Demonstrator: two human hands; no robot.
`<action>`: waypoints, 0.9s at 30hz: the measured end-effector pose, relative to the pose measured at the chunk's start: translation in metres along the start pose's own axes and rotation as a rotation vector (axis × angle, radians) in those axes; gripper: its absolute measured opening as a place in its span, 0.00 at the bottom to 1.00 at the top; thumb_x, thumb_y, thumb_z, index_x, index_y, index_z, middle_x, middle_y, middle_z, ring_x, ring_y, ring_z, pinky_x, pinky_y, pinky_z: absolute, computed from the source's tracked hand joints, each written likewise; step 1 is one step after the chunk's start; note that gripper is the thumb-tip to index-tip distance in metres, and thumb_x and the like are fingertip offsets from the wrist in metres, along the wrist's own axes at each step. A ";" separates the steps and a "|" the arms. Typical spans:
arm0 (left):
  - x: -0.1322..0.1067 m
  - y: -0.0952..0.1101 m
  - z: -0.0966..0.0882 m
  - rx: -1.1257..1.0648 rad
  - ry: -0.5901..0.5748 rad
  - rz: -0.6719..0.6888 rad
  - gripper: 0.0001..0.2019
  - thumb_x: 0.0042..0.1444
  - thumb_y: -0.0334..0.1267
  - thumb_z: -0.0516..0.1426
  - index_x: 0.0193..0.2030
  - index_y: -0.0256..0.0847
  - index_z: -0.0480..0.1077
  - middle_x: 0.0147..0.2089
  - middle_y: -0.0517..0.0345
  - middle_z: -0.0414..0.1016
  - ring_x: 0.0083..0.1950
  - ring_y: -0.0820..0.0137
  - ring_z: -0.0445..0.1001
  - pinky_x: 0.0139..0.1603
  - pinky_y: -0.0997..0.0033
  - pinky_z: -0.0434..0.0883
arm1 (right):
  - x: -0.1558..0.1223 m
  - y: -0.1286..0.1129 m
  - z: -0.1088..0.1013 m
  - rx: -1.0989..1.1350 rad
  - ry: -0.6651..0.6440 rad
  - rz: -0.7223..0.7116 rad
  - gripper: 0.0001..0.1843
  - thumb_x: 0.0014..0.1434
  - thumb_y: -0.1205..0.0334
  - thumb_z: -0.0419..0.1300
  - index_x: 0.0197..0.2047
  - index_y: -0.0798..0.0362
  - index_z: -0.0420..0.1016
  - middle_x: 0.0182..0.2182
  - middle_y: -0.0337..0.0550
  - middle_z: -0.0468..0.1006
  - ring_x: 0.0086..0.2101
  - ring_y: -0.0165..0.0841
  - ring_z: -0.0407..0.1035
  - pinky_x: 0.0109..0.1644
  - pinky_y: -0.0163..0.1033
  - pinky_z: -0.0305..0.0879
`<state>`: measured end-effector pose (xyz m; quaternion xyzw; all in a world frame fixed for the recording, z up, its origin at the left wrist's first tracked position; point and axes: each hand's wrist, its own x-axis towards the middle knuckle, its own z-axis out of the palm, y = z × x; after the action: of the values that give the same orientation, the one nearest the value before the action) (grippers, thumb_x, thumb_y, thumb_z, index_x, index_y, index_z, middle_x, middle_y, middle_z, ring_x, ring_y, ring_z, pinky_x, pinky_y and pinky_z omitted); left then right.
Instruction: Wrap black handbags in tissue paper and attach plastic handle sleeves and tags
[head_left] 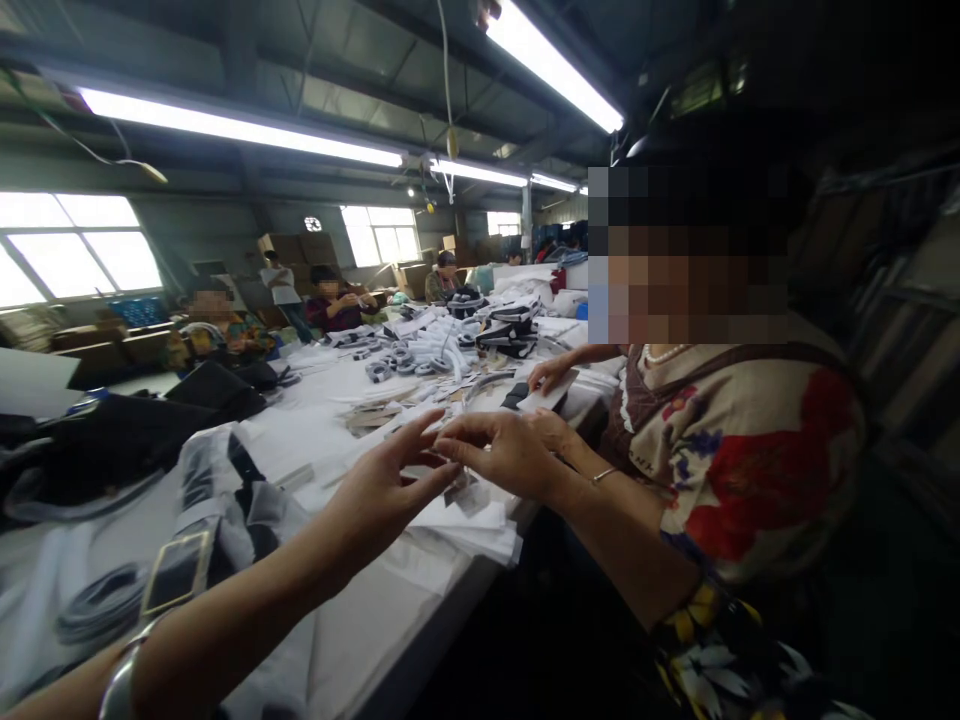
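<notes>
The left forearm slants up from the lower left, a silver bracelet [124,675] at its lower part, and the left hand [401,475] hangs above the table [379,615], inside its near edge. Its thumb reaches forward, well apart from the curved fingers. The right forearm comes in from the lower right, out of a dark flowered sleeve [720,640]; the right hand [506,455] is turned palm down, wrist bent, fingers curled toward the left hand. The fingertips of both hands meet or nearly meet (they overlap in this view), and I cannot tell whether either hand is grasping anything or has let go.

Just below the fingers is a small see-through piece [466,493], its outline unclear. White sheets [476,528] lie beneath the hands, at the table's near edge. Beyond the left forearm lies a plastic-wrapped bundle [214,490], with a grey coil [101,600] beside it. Past the right hand, a co-worker's hand [553,372] rests by a black and white item [525,397] near that same edge.
</notes>
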<state>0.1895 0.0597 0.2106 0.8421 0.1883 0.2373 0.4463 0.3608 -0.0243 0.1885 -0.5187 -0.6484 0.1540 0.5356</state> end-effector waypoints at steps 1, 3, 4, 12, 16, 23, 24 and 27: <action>0.006 0.003 0.001 -0.003 -0.001 0.019 0.40 0.52 0.53 0.64 0.68 0.40 0.59 0.54 0.45 0.78 0.53 0.55 0.77 0.50 0.58 0.76 | 0.000 -0.005 -0.004 -0.016 0.010 0.012 0.14 0.62 0.54 0.63 0.42 0.56 0.82 0.29 0.39 0.80 0.30 0.27 0.71 0.34 0.30 0.64; 0.016 0.007 0.003 -0.032 -0.017 0.042 0.41 0.50 0.52 0.65 0.68 0.39 0.59 0.50 0.47 0.80 0.51 0.56 0.79 0.50 0.58 0.76 | 0.000 -0.015 -0.012 -0.039 0.031 0.075 0.13 0.61 0.56 0.64 0.43 0.55 0.82 0.26 0.38 0.79 0.29 0.28 0.72 0.34 0.30 0.64; 0.020 0.008 0.003 -0.059 -0.032 0.043 0.42 0.49 0.52 0.66 0.68 0.38 0.59 0.48 0.48 0.80 0.49 0.56 0.79 0.50 0.58 0.76 | -0.001 -0.020 -0.014 -0.048 0.036 0.112 0.13 0.60 0.56 0.64 0.45 0.54 0.82 0.24 0.37 0.78 0.28 0.28 0.72 0.33 0.29 0.64; 0.035 -0.012 0.003 -0.184 -0.206 0.000 0.41 0.47 0.53 0.68 0.64 0.37 0.62 0.37 0.53 0.81 0.38 0.62 0.79 0.39 0.67 0.74 | -0.015 -0.009 -0.007 0.093 0.116 0.054 0.23 0.59 0.53 0.66 0.57 0.50 0.76 0.28 0.35 0.79 0.27 0.27 0.72 0.33 0.30 0.67; 0.030 -0.017 0.000 -0.244 -0.232 -0.032 0.38 0.47 0.55 0.68 0.60 0.37 0.68 0.32 0.56 0.78 0.39 0.62 0.77 0.39 0.69 0.71 | -0.016 -0.006 -0.002 -0.006 0.135 -0.083 0.19 0.59 0.55 0.67 0.53 0.48 0.80 0.27 0.34 0.79 0.28 0.25 0.70 0.37 0.29 0.67; 0.016 -0.012 -0.004 -0.264 -0.274 -0.102 0.36 0.45 0.52 0.69 0.60 0.42 0.70 0.30 0.59 0.75 0.41 0.60 0.76 0.43 0.66 0.73 | -0.020 -0.015 0.010 -0.051 0.207 -0.261 0.16 0.60 0.56 0.67 0.50 0.52 0.81 0.29 0.39 0.82 0.34 0.30 0.76 0.48 0.34 0.70; 0.013 -0.011 -0.004 -0.277 -0.280 -0.112 0.36 0.45 0.52 0.69 0.60 0.42 0.70 0.31 0.59 0.75 0.41 0.60 0.76 0.43 0.67 0.73 | -0.021 -0.015 0.012 -0.054 0.228 -0.286 0.16 0.60 0.56 0.67 0.49 0.53 0.82 0.28 0.40 0.82 0.34 0.30 0.76 0.48 0.35 0.71; 0.005 -0.010 -0.003 -0.336 -0.355 -0.158 0.32 0.47 0.55 0.68 0.56 0.41 0.73 0.36 0.57 0.77 0.41 0.64 0.75 0.42 0.69 0.72 | -0.021 -0.016 0.017 -0.051 0.292 -0.360 0.17 0.60 0.54 0.67 0.48 0.54 0.81 0.28 0.41 0.83 0.33 0.31 0.76 0.47 0.35 0.71</action>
<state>0.1912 0.0692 0.2048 0.7671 0.1301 0.0784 0.6233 0.3356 -0.0425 0.1829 -0.4247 -0.6498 -0.0373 0.6293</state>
